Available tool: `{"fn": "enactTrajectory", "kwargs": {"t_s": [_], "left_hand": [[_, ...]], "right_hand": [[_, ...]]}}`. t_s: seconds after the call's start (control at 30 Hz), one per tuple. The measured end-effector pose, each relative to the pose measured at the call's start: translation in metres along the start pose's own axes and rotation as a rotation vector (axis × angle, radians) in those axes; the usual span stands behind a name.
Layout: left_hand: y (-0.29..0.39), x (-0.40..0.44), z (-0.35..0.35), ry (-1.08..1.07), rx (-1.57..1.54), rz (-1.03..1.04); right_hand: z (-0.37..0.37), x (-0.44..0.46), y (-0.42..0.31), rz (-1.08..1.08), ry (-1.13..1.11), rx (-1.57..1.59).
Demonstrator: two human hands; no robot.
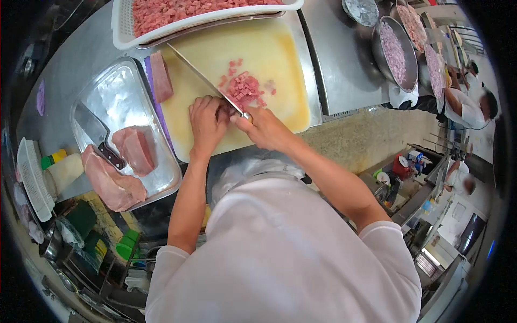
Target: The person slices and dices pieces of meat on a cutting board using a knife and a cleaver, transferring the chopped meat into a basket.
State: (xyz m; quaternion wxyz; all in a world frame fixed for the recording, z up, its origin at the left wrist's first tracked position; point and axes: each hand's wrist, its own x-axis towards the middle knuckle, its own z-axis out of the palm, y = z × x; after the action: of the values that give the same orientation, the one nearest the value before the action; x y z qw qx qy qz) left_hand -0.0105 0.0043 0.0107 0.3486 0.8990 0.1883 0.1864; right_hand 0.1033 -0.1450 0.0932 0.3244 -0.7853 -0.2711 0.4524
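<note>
My right hand (261, 128) is wrapped round the handle of a long knife (202, 77), whose blade runs up and left across the yellowed cutting board (291, 70). Against the near side of the blade, my left hand (207, 119) has its fingers curled down on the board; what lies beneath them is hidden. Diced meat (245, 89) is heaped just beyond the blade, with a few loose cubes around it. A thick strip of meat (161, 78) lies at the board's left edge, beside a purple strip (156, 107).
On the left, a metal tray (121, 75) holds a second knife (94, 123) and large meat pieces (110, 180). A white basket (125, 37) of diced meat stands behind the board. Metal bowls (385, 70) stand at right, with co-workers (468, 102) farther off.
</note>
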Motion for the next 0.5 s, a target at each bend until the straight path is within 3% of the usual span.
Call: {"fn": "enactTrajectory", "kwargs": {"t_s": [0.23,0.4,0.5], "left_hand": [[0.006,-0.008,-0.015,-0.078,-0.079,-0.052],[0.003,-0.011,-0.013,-0.082,0.016,0.015],[0.019,-0.018,-0.021,-0.059,0.046,0.009]], "right_hand": [[-0.018,-0.041,-0.025,0.117,-0.061,0.004],[0.011,-0.014,0.005,-0.053,0.014,0.036],[0.004,-0.010,0.006,0.005,0.025,0.086]]}}
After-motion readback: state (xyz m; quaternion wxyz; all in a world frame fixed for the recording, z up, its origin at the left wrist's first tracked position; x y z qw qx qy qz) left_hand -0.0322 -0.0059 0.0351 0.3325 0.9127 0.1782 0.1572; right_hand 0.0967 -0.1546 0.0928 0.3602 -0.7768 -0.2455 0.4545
